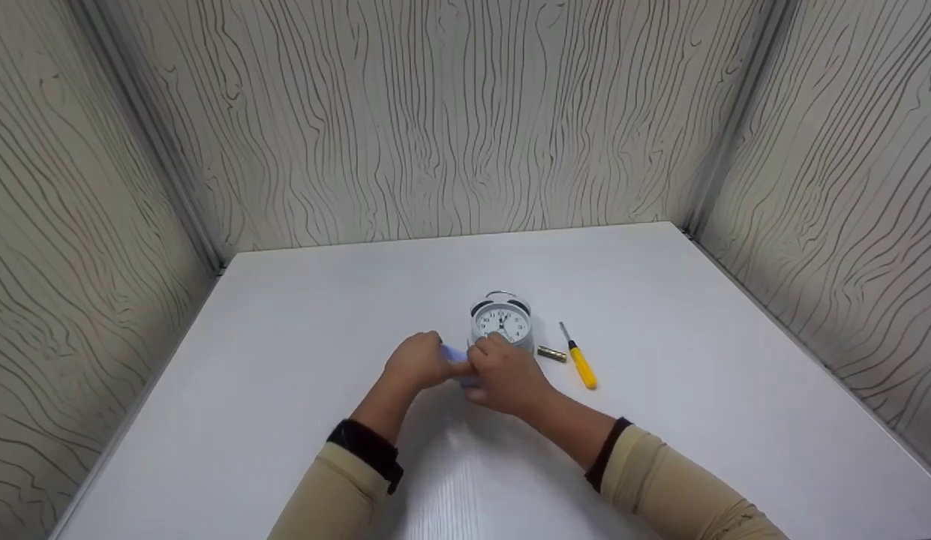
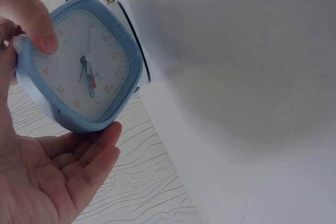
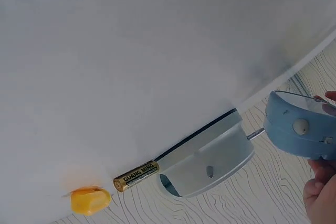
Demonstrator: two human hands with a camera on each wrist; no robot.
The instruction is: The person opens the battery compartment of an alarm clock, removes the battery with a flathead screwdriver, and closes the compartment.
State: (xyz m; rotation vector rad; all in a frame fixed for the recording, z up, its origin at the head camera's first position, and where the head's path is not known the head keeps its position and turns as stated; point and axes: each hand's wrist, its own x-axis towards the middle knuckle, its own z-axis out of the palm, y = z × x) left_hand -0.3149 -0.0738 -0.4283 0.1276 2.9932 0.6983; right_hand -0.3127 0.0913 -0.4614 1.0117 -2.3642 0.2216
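A blue rounded-square alarm clock (image 2: 86,66) is held between both hands, its numbered dial visible in the left wrist view. My left hand (image 1: 418,360) holds it from the left, its fingers along one edge and its thumb near a white knob. From the other side my right hand (image 1: 506,375) grips it, thumb pressed on the dial. In the right wrist view, the clock's blue side (image 3: 289,135) shows a round pale knob. In the head view the hands hide most of the blue clock. Just beyond them stands a white twin-bell alarm clock (image 1: 503,322).
A gold battery (image 1: 551,353) lies right of the white clock. Beside it is a screwdriver (image 1: 583,367) with a yellow handle. The white table (image 1: 285,315) is enclosed by wood-grain-patterned panels (image 1: 450,120) at the back and sides.
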